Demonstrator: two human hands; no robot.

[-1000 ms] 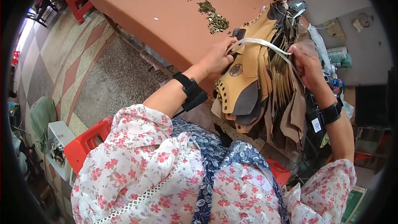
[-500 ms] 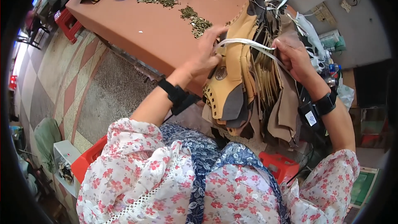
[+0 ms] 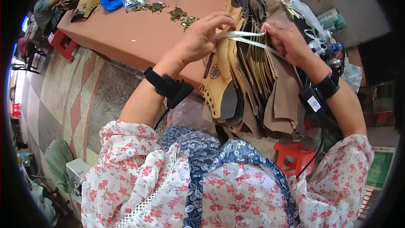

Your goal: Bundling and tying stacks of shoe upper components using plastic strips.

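Left grip (image 3: pixel 203 37) and right grip (image 3: pixel 289 42) hold two white strands (image 3: pixel 239 34), perhaps one strap, across one shoe-upper bundle (image 3: pixel 255 74).

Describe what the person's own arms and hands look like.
The left hand and right hand are bare. Black wrist straps carry boxy black devices with thin dark cables; the right one has a white label. Loose white sleeves with red flowers end near the elbows.

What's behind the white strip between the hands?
A bundle of tan and brown pieces shows behind the white strip. Whatever lies directly behind the left hand and right hand is hidden.
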